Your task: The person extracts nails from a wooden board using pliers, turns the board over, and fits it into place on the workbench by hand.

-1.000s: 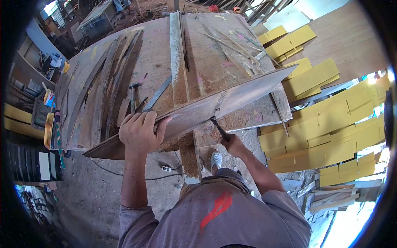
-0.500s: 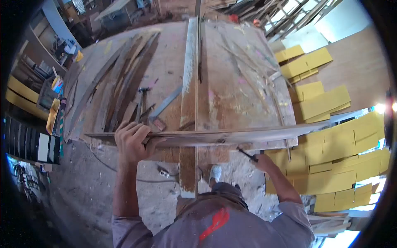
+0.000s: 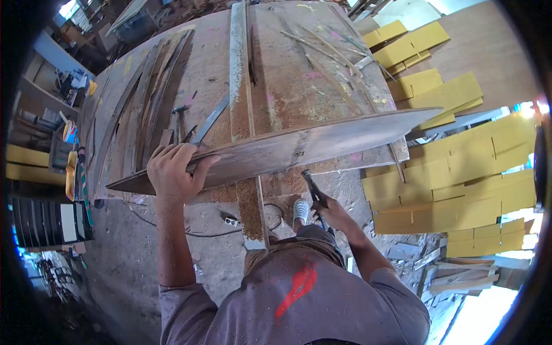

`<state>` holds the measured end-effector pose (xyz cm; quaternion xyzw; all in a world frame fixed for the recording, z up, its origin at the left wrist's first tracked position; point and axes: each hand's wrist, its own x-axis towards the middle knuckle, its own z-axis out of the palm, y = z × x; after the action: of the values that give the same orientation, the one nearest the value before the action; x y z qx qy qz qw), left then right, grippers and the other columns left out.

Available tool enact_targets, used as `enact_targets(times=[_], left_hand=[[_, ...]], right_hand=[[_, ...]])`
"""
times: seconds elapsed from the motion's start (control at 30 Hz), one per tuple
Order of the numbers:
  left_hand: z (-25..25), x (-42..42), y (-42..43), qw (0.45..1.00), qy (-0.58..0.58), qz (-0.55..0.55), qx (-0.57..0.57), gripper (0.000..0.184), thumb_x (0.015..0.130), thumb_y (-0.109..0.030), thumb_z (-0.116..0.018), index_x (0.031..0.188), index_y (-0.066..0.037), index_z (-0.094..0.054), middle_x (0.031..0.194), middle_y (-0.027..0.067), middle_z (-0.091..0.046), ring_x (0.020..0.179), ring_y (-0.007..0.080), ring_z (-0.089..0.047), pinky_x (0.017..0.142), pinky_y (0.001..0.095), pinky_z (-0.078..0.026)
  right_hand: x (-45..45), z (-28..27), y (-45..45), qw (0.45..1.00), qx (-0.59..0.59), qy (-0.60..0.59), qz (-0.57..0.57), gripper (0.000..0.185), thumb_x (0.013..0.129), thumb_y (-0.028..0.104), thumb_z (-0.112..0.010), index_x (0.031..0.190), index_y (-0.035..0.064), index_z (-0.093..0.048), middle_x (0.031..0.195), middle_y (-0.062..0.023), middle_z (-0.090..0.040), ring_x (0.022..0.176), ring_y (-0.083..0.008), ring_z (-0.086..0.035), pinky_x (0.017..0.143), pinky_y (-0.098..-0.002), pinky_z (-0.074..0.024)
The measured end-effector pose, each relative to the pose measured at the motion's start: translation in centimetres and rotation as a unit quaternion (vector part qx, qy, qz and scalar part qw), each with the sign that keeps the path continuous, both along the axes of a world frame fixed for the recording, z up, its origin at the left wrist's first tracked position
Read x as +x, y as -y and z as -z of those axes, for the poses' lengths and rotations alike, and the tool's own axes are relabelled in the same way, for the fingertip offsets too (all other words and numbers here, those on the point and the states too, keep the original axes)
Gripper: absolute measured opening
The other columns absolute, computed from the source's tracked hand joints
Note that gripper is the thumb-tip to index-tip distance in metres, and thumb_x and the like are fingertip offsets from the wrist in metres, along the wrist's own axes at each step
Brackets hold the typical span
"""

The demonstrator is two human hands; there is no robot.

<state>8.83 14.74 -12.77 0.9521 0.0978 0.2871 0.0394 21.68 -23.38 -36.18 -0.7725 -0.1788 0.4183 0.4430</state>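
Note:
My left hand (image 3: 175,172) grips the near left edge of a thin wooden panel (image 3: 339,135), fingers over the top and thumb on the facing side. The panel is tilted up across the front of the worktable, its right end reaching past the table edge. Below the panel, my right hand (image 3: 336,214) is closed around a dark, long tool (image 3: 316,191) with a narrow end pointing up toward the panel. Its exact kind is unclear. A long wooden strip (image 3: 251,213) covered with sawdust runs beneath the panel toward my body.
On the worktable (image 3: 198,63) lie a hammer (image 3: 179,112), a flat metal bar (image 3: 213,119) and several wood offcuts (image 3: 155,80). Yellow slotted boards (image 3: 454,172) are spread at the right. A cable (image 3: 201,234) crosses the dusty floor.
The panel has tilted so more of its face shows, and its right end has swung up and away. My right hand with the tool has moved left, closer to my body.

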Motion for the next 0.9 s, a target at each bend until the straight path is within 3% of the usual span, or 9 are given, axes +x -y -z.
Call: enact_targets(times=[0.13, 0.23, 0.27, 0.37, 0.47, 0.7, 0.77, 0.8, 0.9], left_hand=[[0.3, -0.5, 0.4, 1.0, 0.004, -0.005, 0.014, 0.041, 0.08, -0.044, -0.084, 0.08, -0.006, -0.068, 0.076, 0.0089, -0.071, 0.072, 0.0312, -0.069, 0.071, 0.0419, -0.05], [-0.1, -0.8, 1.0, 1.0, 0.002, -0.01, 0.007, 0.041, 0.082, -0.043, -0.083, 0.081, -0.006, -0.067, 0.076, 0.0106, -0.069, 0.073, 0.0337, -0.068, 0.071, 0.0442, -0.049], [-0.2, -0.9, 1.3, 1.0, 0.01, -0.01, 0.01, 0.041, 0.082, -0.043, -0.083, 0.081, -0.006, -0.066, 0.076, 0.0108, -0.069, 0.073, 0.0344, -0.067, 0.07, 0.0447, -0.049], [-0.6, -2.1, 1.2, 0.996, 0.059, -0.021, 0.059, 0.041, 0.082, -0.042, -0.083, 0.081, -0.006, -0.064, 0.074, 0.0108, -0.065, 0.071, 0.0369, -0.064, 0.071, 0.0451, -0.048], [0.5, -5.7, -1.1, 0.991, 0.078, -0.089, 0.07, 0.042, 0.083, -0.043, -0.081, 0.085, -0.006, -0.062, 0.078, 0.0115, -0.063, 0.079, 0.038, -0.062, 0.078, 0.047, -0.047], [1.8, -10.7, -4.6, 0.968, 0.118, -0.188, 0.115, 0.05, 0.086, -0.051, -0.078, 0.084, -0.005, -0.06, 0.08, 0.011, -0.059, 0.09, 0.0369, -0.057, 0.085, 0.0507, -0.044], [1.9, -11.4, -5.7, 0.971, 0.118, -0.186, 0.089, 0.054, 0.086, -0.055, -0.077, 0.08, -0.005, -0.057, 0.077, 0.0114, -0.057, 0.083, 0.0364, -0.056, 0.081, 0.0491, -0.043], [2.2, -11.8, -5.8, 0.972, 0.117, -0.189, 0.074, 0.056, 0.086, -0.057, -0.076, 0.078, -0.005, -0.056, 0.075, 0.0115, -0.055, 0.08, 0.0362, -0.056, 0.078, 0.0484, -0.043], [3.5, -13.5, -5.5, 0.967, 0.147, -0.192, 0.085, 0.063, 0.089, -0.061, -0.071, 0.07, -0.004, -0.048, 0.067, 0.0121, -0.048, 0.068, 0.0358, -0.051, 0.069, 0.0466, -0.038]], right_hand=[[-1.9, -2.3, -2.6, 0.998, -0.015, -0.026, 0.057, 0.042, 0.104, 0.03, -0.064, 0.132, -0.0018, -0.064, 0.1, -0.0084, -0.073, 0.093, -0.0135, -0.063, 0.083, -0.0343, -0.0529], [-3.1, 2.5, -3.8, 0.988, 0.067, -0.088, 0.106, 0.041, 0.105, 0.03, -0.063, 0.131, -0.0025, -0.064, 0.098, -0.0071, -0.073, 0.089, -0.0119, -0.063, 0.08, -0.0325, -0.053], [-3.5, 4.2, -4.1, 0.991, 0.078, -0.033, 0.107, 0.036, 0.106, 0.029, -0.063, 0.124, -0.0021, -0.065, 0.091, -0.0033, -0.07, 0.083, -0.0119, -0.064, 0.076, -0.0315, -0.0539], [-3.3, 1.0, -3.1, 0.978, 0.069, -0.158, 0.12, 0.029, 0.106, 0.028, -0.063, 0.116, 0.0008, -0.066, 0.085, -0.0007, -0.065, 0.08, -0.0109, -0.063, 0.073, -0.0316, -0.0527], [-3.3, 2.8, 0.3, 0.98, 0.085, -0.128, 0.123, 0.024, 0.106, 0.026, -0.063, 0.111, 0.0025, -0.064, 0.082, 0.0007, -0.062, 0.076, -0.0097, -0.06, 0.069, -0.0306, -0.051], [-1.4, 6.7, 8.6, 0.948, 0.164, -0.021, 0.272, 0.019, 0.106, 0.022, -0.063, 0.108, 0.0034, -0.065, 0.084, 0.0006, -0.063, 0.072, -0.0097, -0.058, 0.065, -0.0304, -0.0488], [-0.1, 6.1, 10.2, 0.927, 0.169, -0.075, 0.325, 0.019, 0.105, 0.023, -0.064, 0.106, 0.0039, -0.066, 0.084, 0.0003, -0.064, 0.073, -0.0094, -0.058, 0.066, -0.0306, -0.0482], [1.1, 6.4, 11.5, 0.948, 0.1, 0.027, 0.3, 0.018, 0.102, 0.024, -0.068, 0.104, 0.0056, -0.067, 0.085, -0.0006, -0.064, 0.072, -0.0094, -0.057, 0.064, -0.0306, -0.0472], [5.9, 6.5, 13.0, 0.88, 0.197, 0.061, 0.428, 0.023, 0.101, 0.028, -0.069, 0.109, 0.0056, -0.068, 0.088, 0.0008, -0.061, 0.077, -0.0113, -0.057, 0.068, -0.0307, -0.046]])
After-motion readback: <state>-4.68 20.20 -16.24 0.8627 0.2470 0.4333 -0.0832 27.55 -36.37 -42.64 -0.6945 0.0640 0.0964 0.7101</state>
